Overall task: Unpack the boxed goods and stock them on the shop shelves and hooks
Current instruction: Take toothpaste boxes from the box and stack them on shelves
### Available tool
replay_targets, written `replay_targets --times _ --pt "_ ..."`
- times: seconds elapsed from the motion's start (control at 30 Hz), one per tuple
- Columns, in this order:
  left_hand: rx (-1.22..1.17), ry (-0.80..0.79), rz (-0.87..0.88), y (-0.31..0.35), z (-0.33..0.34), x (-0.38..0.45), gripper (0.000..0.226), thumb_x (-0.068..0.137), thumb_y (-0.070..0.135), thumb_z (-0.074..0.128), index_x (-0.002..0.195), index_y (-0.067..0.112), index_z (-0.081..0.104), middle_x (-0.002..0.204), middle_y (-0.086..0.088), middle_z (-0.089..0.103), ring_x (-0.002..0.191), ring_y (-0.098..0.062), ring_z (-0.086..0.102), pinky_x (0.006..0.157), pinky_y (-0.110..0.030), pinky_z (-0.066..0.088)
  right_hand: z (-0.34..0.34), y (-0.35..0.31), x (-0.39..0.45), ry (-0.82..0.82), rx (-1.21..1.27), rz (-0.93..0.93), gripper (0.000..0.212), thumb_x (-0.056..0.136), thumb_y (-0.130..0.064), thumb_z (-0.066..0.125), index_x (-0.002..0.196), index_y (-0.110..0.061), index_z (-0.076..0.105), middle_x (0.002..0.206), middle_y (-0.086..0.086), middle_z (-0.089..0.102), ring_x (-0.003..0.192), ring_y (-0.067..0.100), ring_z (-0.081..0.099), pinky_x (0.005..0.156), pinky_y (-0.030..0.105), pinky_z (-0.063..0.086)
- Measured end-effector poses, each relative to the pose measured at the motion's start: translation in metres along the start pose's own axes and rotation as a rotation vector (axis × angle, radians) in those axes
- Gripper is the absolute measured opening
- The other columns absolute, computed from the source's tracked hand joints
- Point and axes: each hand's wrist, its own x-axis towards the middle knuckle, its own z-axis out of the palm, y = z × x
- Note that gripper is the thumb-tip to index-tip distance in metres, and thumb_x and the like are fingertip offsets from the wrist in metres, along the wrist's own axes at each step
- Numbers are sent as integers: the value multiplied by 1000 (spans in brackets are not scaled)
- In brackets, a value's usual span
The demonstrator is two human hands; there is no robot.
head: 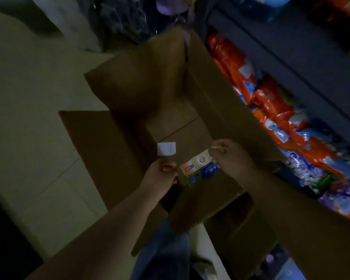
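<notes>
**Head view: last small pack lifted over a nearly bare carton**

Head camera looks down at a small printed pack [198, 167], orange and white on its top face and blue on its side, held above the open cardboard carton [141, 83]. The right hand [230, 156] pinches the pack's far end between curled fingers and thumb. A thin pale strip sticks out by its fingertips, too blurred to name. The left hand [163, 171], just beside the pack's near end, has its fingers curled round something that carries a small white tag [166, 148]. Whether that hand also touches the pack I cannot tell.

Below the pack the carton floor shows bare brown board with a centre seam, and no other goods are visible inside. Its flaps are spread outward, one toward the pale tiled floor [28, 98], one rising against the dark shelf [291, 63]. That shelf holds a row of orange and blue plastic bags [271, 110] on the far side of the carton's wall.

The pack appears to hang from one end only, so it could twist out of the pinch and drop back into the carton. The raised flap stands between the pack and the shelf, and a careless swing could catch it. Dim light makes reading labels unreliable.
</notes>
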Motion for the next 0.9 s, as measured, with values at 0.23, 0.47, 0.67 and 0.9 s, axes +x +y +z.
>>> replay_targets --times 0.23,0.47,0.67,0.9 --pt "150 -16 -64 -50 30 130 27 94 15 53 121 15 54 116 -2 57 102 -16 56 86 -28 46 58 39 127 -53 -11 57 32 95 -6 48 120 12 53 119 30 57 106 39 58 90 42 48" --pt "260 -118 -51 -79 43 199 36 92 16 58 128 12 51 126 -7 56 111 -17 55 89 -28 43 80 114 172 -6 39 114 6 92 -13 57 97 -13 60 105 15 65 95 28 62 79 38 49" --pt "194 -241 -17 -100 62 233 45 88 18 66 129 16 48 115 4 52 99 -5 51 84 -21 45 78 125 195 87 299 177 10 97 -13 51 96 -13 61 90 7 65 75 12 59 61 22 43" --pt "227 -347 15 -131 79 268 37 78 26 76 111 16 63 108 0 69 99 -12 66 92 -38 53 73 121 196 -19 615 323 31 99 -21 46 125 -6 54 124 16 60 103 23 61 85 31 46"
